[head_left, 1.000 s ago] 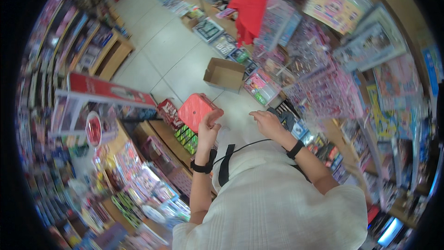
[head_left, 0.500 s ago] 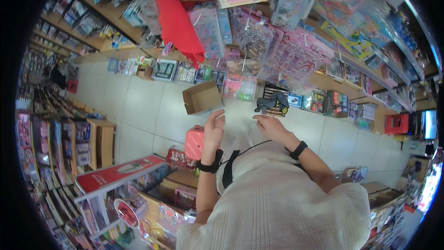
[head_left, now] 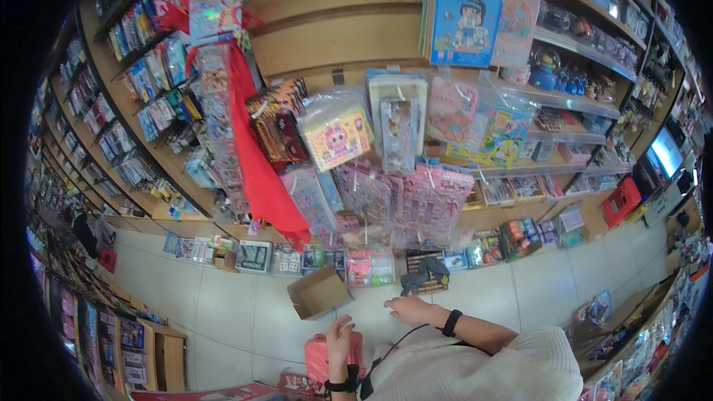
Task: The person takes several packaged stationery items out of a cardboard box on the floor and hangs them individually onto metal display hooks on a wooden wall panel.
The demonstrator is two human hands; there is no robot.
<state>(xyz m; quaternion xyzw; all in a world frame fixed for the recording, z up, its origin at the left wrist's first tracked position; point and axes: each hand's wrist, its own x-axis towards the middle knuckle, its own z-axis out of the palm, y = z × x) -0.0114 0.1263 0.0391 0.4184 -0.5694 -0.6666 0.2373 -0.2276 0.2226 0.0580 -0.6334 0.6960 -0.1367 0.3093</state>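
My left hand [head_left: 339, 336] is raised in front of me at the lower middle, its fingers loosely bent and apart, with nothing visible in it. Close by on the right, my right hand [head_left: 408, 310] reaches inward with fingers loosely extended; I see no object in it. Both wrists wear black bands. Just beyond the left hand, an open, tilted cardboard box [head_left: 321, 293] sits on the floor. A coral-pink ribbed case [head_left: 316, 356] stands beneath the left hand, partly covered by it. Beyond the right hand lies a dark grey item, perhaps a cap [head_left: 425, 275].
A wooden display wall [head_left: 319, 30] ahead holds hanging packets, a blue booklet [head_left: 466, 22] and a long red cloth [head_left: 260, 186]. Boxed goods [head_left: 254, 256] line the floor along its foot. A small wooden shelf unit [head_left: 169, 360] stands at lower left, stocked shelves at right.
My view has tilted up, showing more of the display wall, so hands, box and case sit lower in the picture. Both hands stay raised near each other.
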